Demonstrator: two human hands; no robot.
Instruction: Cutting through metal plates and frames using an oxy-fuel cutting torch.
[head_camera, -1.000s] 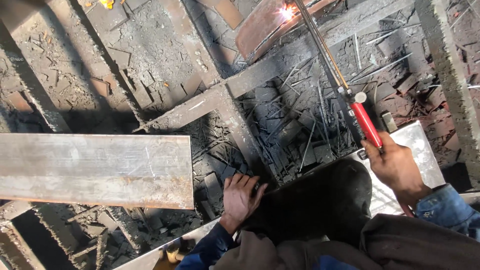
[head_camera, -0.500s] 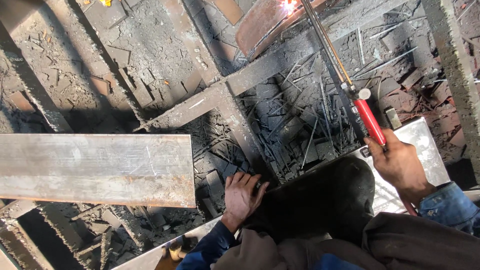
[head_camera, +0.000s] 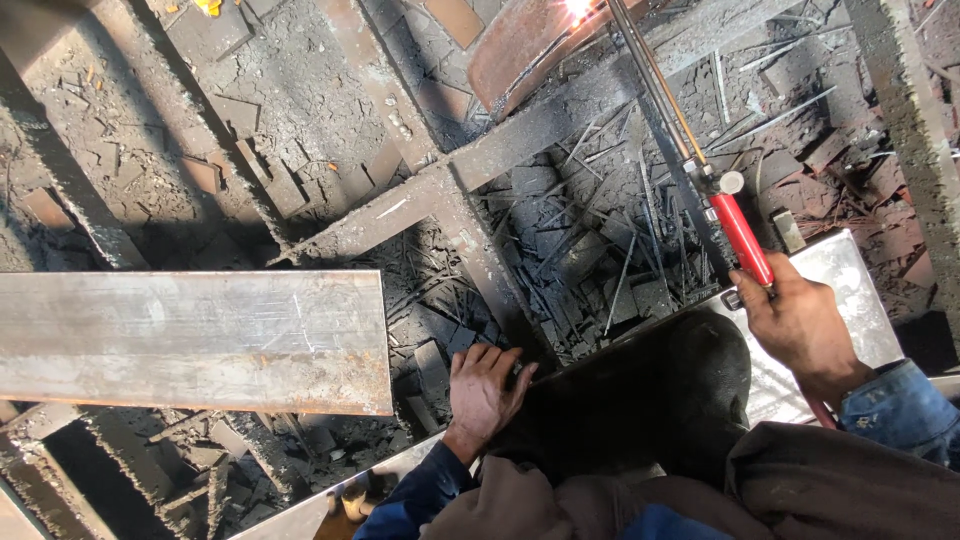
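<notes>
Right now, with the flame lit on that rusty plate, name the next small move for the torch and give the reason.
Probably keep the cutting torch steady and creep its tip along the rusty plate. The bright flame sits at the plate's edge, so the cut looks barely begun. The right hand grips the red handle, while the left hand rests flat beside the dark knee, bracing.
</notes>
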